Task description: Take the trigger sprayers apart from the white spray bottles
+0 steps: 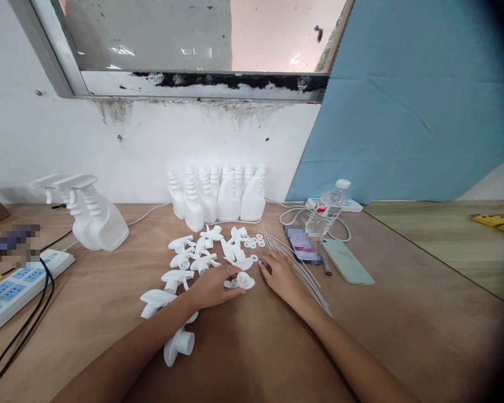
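Note:
A white trigger spray head (242, 280) is in my left hand (216, 286), its round collar turned up toward me. My right hand (280, 273) is just to the right, fingers bent and tips close together; whatever they may pinch is too small to make out. Near those fingertips is a small white ring (255, 258). More white rings (254, 242) lie a little farther back. Several loose spray heads (182, 257) are scattered behind and left of my left hand. Thin white tubes (304, 274) lie beside and partly under my right hand.
White bottles without heads (218, 196) stand against the wall. Bottles with spray heads (94, 218) stand at left, behind a power strip (21, 285) with black cables. To the right are a phone (302, 244), a marker (327, 265), a pale green phone (348, 262) and a water bottle (330, 207).

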### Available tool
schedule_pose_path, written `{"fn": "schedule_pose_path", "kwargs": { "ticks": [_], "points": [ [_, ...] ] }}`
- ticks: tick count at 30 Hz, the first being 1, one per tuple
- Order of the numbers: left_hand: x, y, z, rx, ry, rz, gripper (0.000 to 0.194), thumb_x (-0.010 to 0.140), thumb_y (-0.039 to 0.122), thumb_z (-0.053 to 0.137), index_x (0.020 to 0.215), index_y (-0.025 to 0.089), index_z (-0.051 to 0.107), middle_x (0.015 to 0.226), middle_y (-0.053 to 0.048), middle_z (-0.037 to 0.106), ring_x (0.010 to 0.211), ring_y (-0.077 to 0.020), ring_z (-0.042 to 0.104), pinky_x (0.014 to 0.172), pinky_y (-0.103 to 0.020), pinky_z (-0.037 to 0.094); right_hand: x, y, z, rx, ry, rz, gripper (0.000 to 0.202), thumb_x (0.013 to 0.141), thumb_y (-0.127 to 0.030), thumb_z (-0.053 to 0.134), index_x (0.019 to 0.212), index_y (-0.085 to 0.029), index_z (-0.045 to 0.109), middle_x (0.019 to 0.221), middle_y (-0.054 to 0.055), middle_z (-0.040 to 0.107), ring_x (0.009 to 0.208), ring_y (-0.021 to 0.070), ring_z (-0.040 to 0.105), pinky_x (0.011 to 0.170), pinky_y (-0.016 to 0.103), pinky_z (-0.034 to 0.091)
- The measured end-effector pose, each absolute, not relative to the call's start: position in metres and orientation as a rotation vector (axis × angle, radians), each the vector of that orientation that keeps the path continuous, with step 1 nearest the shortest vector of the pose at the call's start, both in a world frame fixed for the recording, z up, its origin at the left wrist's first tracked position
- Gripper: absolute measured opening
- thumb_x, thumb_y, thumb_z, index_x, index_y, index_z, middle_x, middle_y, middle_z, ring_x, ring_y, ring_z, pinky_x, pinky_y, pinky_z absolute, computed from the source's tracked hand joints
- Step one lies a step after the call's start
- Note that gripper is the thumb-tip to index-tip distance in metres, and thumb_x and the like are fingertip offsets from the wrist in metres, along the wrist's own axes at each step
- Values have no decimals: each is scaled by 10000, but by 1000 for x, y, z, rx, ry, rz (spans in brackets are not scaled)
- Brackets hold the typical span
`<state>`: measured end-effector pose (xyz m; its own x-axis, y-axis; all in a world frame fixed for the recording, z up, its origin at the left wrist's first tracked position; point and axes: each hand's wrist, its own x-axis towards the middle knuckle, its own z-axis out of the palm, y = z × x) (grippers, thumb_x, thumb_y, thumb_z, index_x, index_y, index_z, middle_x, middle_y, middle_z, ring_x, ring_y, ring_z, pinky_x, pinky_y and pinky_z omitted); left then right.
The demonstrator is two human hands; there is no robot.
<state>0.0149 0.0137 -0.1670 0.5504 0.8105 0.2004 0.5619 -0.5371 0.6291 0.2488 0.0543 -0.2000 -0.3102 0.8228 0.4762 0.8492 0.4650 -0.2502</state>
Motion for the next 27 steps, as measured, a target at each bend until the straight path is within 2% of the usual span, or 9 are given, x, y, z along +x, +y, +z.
{"fn": "schedule_pose_path", "kwargs": {
  "ticks": [4, 8, 11, 15, 24, 27],
  "points": [
    [15, 14, -168, 2292, 1102, 652, 364, 821, 428, 608, 1112, 211, 593, 997, -33, 662, 892, -187, 602, 782, -284, 443, 249, 55, -195, -1372, -2076, 154, 118, 825, -202, 518, 757, -176, 610, 761, 47, 618, 730, 194, 562, 683, 315, 404],
    [14, 14, -167, 2296, 1079, 664, 364, 827, 419, 606, 1121, 207, 587, 1008, -35, 660, 892, -184, 601, 790, -280, 447, 243, 45, -181, -1221, -1923, 401, 111, 841, -256, 547, 754, -193, 573, 687, 0, 593, 627, 151, 543, 607, 270, 431],
    [14, 13, -167, 2294, 1067, 656, 361, 829, 412, 604, 1130, 213, 584, 1018, -34, 658, 896, -184, 602, 792, -279, 451, 234, 32, -168, -1102, -1860, 460, 95, 863, -279, 567, 809, -202, 583, 765, 8, 625, 723, 157, 588, 697, 277, 466],
    [14, 13, -166, 2280, 1028, 664, 351, 845, 405, 586, 1142, 218, 576, 1046, -34, 659, 916, -182, 603, 809, -277, 449, 225, 17, -155, -815, -1983, 510, 48, 882, -220, 558, 855, -210, 595, 891, 39, 637, 887, 170, 602, 822, 304, 472],
    [14, 15, -170, 2342, 1011, 662, 314, 849, 420, 577, 1081, 209, 582, 1037, -36, 656, 913, -186, 603, 806, -280, 437, 226, 16, -151, -629, -2216, 545, 168, 903, -177, 508, 958, -224, 660, 1002, 79, 607, 978, 191, 568, 871, 368, 478],
    [14, 14, -170, 2341, 1022, 649, 349, 852, 409, 571, 1150, 229, 535, 1043, -28, 650, 915, -186, 606, 803, -284, 438, 228, 15, -152, -628, -2226, 566, 201, 909, -178, 488, 1016, -224, 652, 1045, 86, 601, 1005, 190, 573, 896, 365, 474]
  ]
}}
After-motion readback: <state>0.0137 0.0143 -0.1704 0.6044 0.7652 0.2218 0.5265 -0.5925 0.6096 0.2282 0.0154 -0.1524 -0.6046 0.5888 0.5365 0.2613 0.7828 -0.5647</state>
